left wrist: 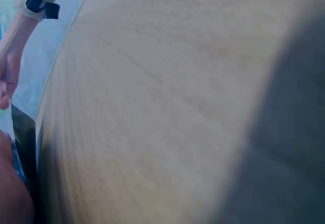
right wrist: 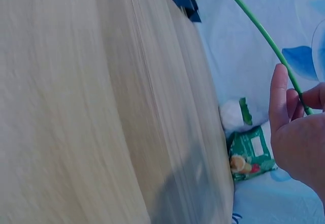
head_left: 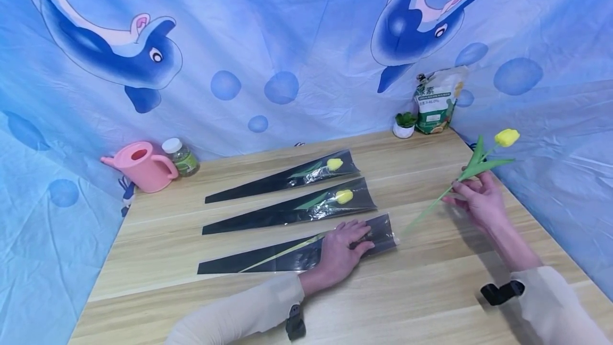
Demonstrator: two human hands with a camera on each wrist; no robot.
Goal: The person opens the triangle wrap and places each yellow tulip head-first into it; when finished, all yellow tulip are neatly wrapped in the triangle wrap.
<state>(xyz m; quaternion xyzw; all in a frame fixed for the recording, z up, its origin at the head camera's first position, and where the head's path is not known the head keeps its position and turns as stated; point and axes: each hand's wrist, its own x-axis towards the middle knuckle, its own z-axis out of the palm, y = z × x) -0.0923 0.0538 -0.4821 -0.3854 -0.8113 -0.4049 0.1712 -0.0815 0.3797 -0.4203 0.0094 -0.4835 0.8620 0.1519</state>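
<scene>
My right hand (head_left: 481,201) pinches a yellow artificial tulip (head_left: 474,166) by its green stem, bloom up and away; the stem slants down toward the wide end of the nearest black, clear-fronted flower sleeve (head_left: 287,254). In the right wrist view, thumb and fingers grip the stem (right wrist: 259,26). My left hand (head_left: 342,249) rests on that sleeve, fingers extended over its wide part. A thin pale-green stem (head_left: 282,253) runs along this sleeve; whether inside or on top I cannot tell, and its upper end is hidden under the hand.
Two more sleeves, middle (head_left: 258,219) and far (head_left: 254,187), each hold a yellow tulip. At the back left stand a pink watering can (head_left: 146,172) and a lidded jar (head_left: 184,161). A small potted plant (head_left: 404,126) and a green-white bag (head_left: 435,105) stand back right.
</scene>
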